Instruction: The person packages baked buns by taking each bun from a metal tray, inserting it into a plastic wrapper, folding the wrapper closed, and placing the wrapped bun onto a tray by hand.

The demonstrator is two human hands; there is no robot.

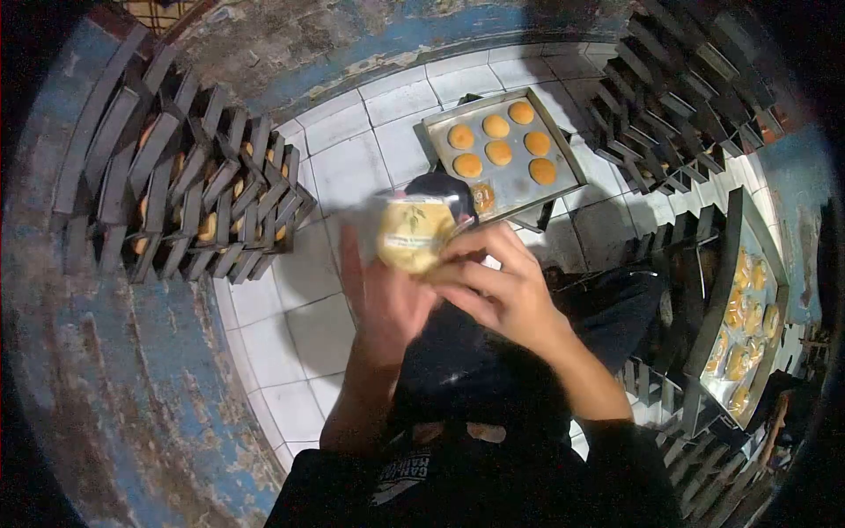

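A round pale-yellow bun in a clear printed plastic bag [410, 236] is held up in front of me, slightly blurred. My right hand [503, 280] is closed, its thumb and fingers pinching the bag's right edge. My left hand [392, 304] is just below and to the left of the bag, smeared by motion. One of its digits stretches upward, while the others are hidden behind the bag or blurred, so I cannot tell whether it grips. Beyond my hands, a metal tray [563, 163] bears several bare golden buns [498, 153] and one bagged bun [482, 198].
Stacked dark trays with buns [198, 189] stand at the left, against the worn blue wall [176, 378]. More stacked trays [673, 114] are at the upper right. A tilted tray [704, 352] of bagged buns [746, 326] is close on my right. White tiles [348, 172] cover the floor.
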